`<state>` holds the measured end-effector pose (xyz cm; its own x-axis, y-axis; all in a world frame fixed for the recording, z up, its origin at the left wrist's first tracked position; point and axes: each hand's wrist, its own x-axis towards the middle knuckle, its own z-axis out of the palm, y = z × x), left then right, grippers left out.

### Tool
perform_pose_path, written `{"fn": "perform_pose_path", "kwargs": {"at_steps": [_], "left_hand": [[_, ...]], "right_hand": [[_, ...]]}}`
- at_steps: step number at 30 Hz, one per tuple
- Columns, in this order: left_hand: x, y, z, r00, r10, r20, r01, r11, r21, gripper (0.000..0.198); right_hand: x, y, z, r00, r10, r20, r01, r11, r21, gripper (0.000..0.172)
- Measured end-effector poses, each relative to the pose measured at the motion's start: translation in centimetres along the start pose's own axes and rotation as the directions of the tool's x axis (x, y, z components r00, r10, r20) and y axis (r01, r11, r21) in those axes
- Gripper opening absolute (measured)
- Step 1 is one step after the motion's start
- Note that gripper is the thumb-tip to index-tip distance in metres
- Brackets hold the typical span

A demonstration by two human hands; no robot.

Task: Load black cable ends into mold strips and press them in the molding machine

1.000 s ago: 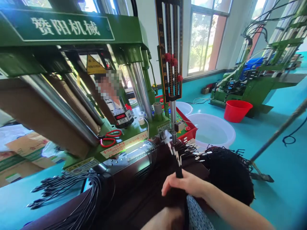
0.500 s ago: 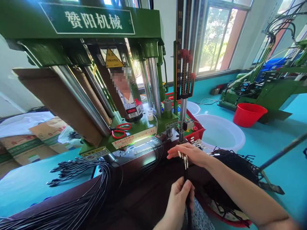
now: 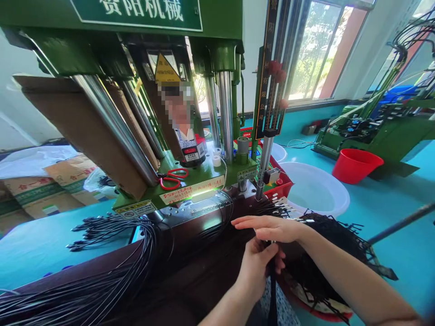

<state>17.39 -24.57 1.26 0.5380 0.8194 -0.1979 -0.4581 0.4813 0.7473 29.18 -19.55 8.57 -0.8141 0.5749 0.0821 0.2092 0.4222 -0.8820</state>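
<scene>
Our left hand (image 3: 253,265): clasped round a black cable bundle (image 3: 273,299), long axis near-upright, pale tips upward beneath our right palm. Our right hand (image 3: 275,228): flat, fingers extended leftward, contact unclear. Leftward: loose cables (image 3: 144,246), worktop (image 3: 193,228). Beyond: red-handled scissors (image 3: 171,177).

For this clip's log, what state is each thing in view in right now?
Slim black cable bundle, gripped, hanging down
Bare left hand, closed around the bundle
Bare right hand, fingers extended, over the left hand
Red-handled scissors, lying down, blade opening unclear
Red plastic bucket, upright
Round white plastic tub, upright, open-topped, contents unclear
Brown cardboard panel, standing on edge
</scene>
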Motion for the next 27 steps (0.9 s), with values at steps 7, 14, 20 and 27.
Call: {"fn": "perform_pose_path", "kwargs": {"at_steps": [7, 14, 20, 27], "left_hand": [[-0.3, 0.2, -1.7, 0.999, -0.015, -0.051, 0.014, 1.0, -0.013, 0.037], [-1.0, 2.7, -7.3, 0.912, 0.122, -0.391, -0.089, 0.991, 0.101, 0.051], [-1.8, 2.6, -8.2, 0.898, 0.152, -0.412, -0.1, 0.984, 0.147, 0.05], [-1.9, 2.3, -7.5, 0.928, 0.139, -0.347, -0.107, 0.988, 0.109, 0.047]], "right_hand": [[1.9, 2.4, -0.3, 0.997, 0.068, -0.021, -0.071, 0.981, -0.181, 0.046], [6.2, 10.9, -1.3, 0.814, 0.208, -0.542, -0.52, 0.676, -0.522, 0.04], [8.8, 11.6, -0.7, 0.795, 0.293, -0.531, -0.601, 0.494, -0.628, 0.035], [3.7, 7.4, -1.3, 0.781, 0.476, -0.404, -0.621, 0.527, -0.58, 0.013]]}}
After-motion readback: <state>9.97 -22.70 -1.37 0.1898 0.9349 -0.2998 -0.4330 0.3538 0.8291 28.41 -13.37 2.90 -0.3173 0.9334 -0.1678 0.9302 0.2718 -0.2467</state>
